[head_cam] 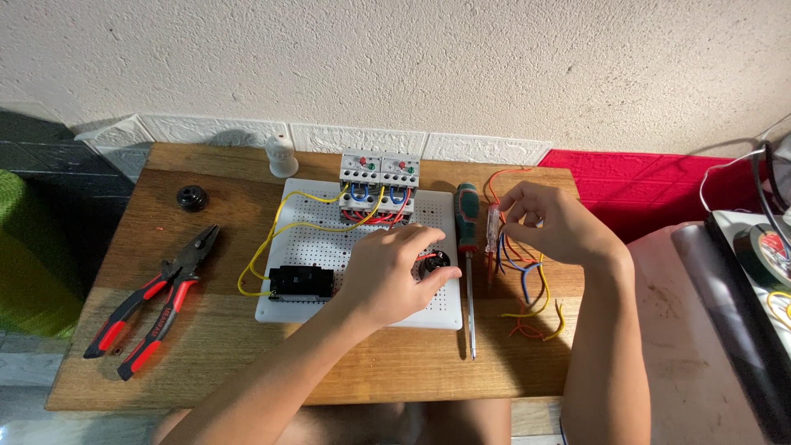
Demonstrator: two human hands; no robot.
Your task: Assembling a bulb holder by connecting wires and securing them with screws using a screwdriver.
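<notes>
My left hand [389, 276] rests on the white perforated board [317, 247], its fingers closed around a small black round part [437, 261] with a red wire at it. My right hand [550, 222] hovers over a loose bundle of coloured wires [531, 309] at the table's right side, fingers curled near a clear-handled tester screwdriver [493, 229]. Whether the fingers pinch a wire cannot be made out. Two grey-white switch units [380, 170] sit at the board's far edge, wired with yellow, blue and red leads. A black block [301, 282] sits on the board's left.
A green-handled screwdriver [468, 255] lies between board and wires. Red-and-black pliers [156, 301] lie at the left of the wooden table [206, 363]. A black round cap [192, 198] and a white lamp holder [282, 155] stand at the back. Red cloth [659, 185] and tape roll [762, 254] sit right.
</notes>
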